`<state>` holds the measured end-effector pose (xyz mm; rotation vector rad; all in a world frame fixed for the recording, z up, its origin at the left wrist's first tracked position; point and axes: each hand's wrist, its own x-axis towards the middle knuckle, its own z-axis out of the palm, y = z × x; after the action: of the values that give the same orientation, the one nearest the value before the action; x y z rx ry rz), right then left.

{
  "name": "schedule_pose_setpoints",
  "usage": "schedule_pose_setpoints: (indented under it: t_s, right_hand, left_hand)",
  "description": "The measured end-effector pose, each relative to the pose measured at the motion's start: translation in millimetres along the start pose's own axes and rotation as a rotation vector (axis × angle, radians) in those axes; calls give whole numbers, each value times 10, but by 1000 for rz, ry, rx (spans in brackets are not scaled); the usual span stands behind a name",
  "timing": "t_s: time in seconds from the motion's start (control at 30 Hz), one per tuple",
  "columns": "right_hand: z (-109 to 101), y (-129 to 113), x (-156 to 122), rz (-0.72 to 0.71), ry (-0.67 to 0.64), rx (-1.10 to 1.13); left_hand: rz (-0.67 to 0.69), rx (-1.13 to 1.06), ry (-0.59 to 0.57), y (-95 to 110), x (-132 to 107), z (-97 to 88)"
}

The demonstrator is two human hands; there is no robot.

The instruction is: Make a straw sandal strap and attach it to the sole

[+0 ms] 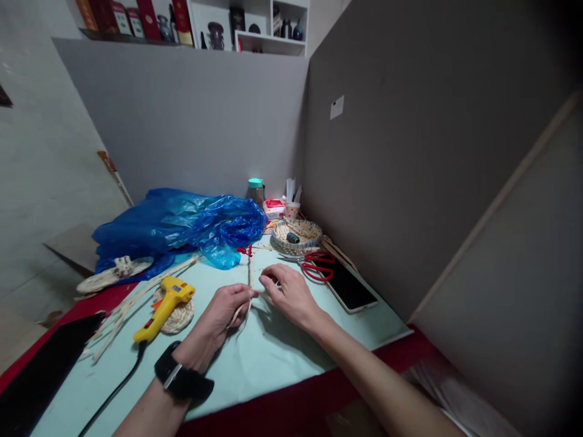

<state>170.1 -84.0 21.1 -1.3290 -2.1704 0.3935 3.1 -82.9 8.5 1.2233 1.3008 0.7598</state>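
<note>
A narrow pale straw braid (251, 273) runs up the table between my hands, its far end at a red tie (245, 250). My left hand (230, 303), below a black wrist strap, pinches the near end of the braid between thumb and fingertips. Loose strands hang from that grip under the palm. My right hand (289, 294) is just to the right, fingers curled, with a pale strand stretching from the braid to its thumb side. Its fingertips are partly hidden.
Left of my hands a yellow glue gun (164, 309) lies on a coiled straw disc (182, 315), near loose straw strands (121, 312). A blue plastic bag (182, 221) fills the back. Red-handled scissors (319, 267), a tablet (348, 285) and a woven basket (312, 232) lie right.
</note>
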Motion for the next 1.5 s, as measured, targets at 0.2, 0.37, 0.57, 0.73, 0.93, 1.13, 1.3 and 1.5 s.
schedule_pose_setpoints:
  t_s: [0.2, 0.37, 0.57, 0.73, 0.93, 1.13, 1.3, 1.5]
  right_hand:
    - [179, 198, 135, 102, -229, 267]
    - [260, 240, 135, 174, -214, 366]
    - [162, 127, 80, 235, -139, 455]
    - [182, 137, 94, 288, -197, 610]
    - [235, 222, 95, 293, -245, 804]
    - [224, 239, 61, 242, -257, 877]
    - [194, 228, 31, 188, -277, 834]
    - [152, 185, 18, 128, -222, 666]
  left_hand:
    - [21, 68, -13, -38, 14, 51]
    - [67, 216, 27, -74, 9, 2]
    - [239, 505, 208, -29, -113, 43]
    - [336, 672, 262, -11, -300, 383]
    - [316, 574, 204, 104, -262, 281]
    - [121, 171, 61, 75, -21, 59]
    - [95, -61, -88, -10, 79, 59]
    - [97, -87, -60, -99, 106, 14]
